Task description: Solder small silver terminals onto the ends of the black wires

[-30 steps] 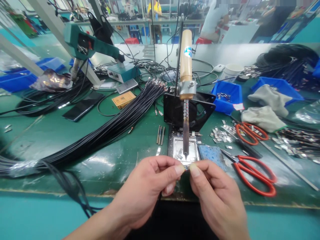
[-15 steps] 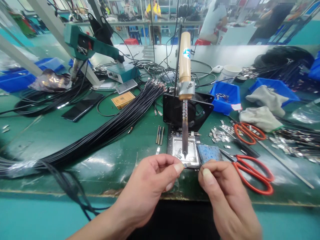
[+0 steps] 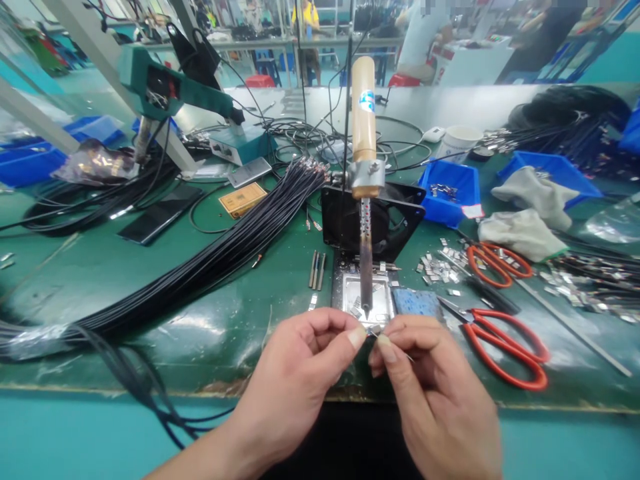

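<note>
My left hand (image 3: pixel 310 370) pinches a small metal connector (image 3: pixel 374 329) between thumb and forefinger. Close against it, my right hand (image 3: pixel 430 383) is closed on a thin wire, which looks like solder wire (image 3: pixel 409 357); a short end pokes out below the fingers. The two sets of fingertips nearly meet at the connector. Just above them points the tip of a soldering iron (image 3: pixel 364 127), clamped upright with its wooden handle on top. Under the tip lies a shallow metal tray (image 3: pixel 387 297), partly hidden by my fingers. A blue sponge (image 3: pixel 417 302) sits beside the tray.
Behind the iron stands a black fan (image 3: pixel 345 217). Black cables (image 3: pixel 200 267) stretch across the left side. Orange-handled scissors (image 3: pixel 510 347), loose metal connectors (image 3: pixel 435 270), gloves (image 3: pixel 523 237) and a blue bin (image 3: pixel 450 193) are at right. A phone (image 3: pixel 160 213) lies at left.
My right hand has moved left, bringing the wire up to the connector in my left hand. My left hand has stayed nearly in place. The view has shifted slightly.
</note>
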The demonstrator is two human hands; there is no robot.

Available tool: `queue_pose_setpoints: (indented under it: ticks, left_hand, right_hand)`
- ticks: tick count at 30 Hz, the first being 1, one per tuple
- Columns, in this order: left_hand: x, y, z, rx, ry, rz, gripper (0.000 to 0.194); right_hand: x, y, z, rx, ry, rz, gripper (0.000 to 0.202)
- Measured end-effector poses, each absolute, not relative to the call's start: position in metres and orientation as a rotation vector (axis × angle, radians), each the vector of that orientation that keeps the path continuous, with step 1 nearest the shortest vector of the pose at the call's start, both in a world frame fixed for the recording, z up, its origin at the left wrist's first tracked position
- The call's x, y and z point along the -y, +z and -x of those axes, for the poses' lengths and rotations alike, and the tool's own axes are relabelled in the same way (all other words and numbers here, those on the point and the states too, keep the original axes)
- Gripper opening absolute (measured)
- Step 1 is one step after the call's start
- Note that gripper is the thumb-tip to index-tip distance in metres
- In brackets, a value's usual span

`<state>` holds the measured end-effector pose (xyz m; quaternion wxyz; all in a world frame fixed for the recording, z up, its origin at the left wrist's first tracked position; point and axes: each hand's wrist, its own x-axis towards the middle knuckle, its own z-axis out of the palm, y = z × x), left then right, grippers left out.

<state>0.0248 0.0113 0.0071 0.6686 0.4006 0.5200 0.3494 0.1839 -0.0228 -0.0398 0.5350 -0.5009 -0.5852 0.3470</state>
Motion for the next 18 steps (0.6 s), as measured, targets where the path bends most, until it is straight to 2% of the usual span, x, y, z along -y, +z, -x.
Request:
queue_pose_setpoints:
  ticks: [18]
  left_hand:
    - [-0.0127,0.0062,-0.0263,-1.212,0.798,-0.906,0.017]
  right_hand:
    - [0.0215,-0.0392,-0.1825,1.454,0.512,1.227,0.014]
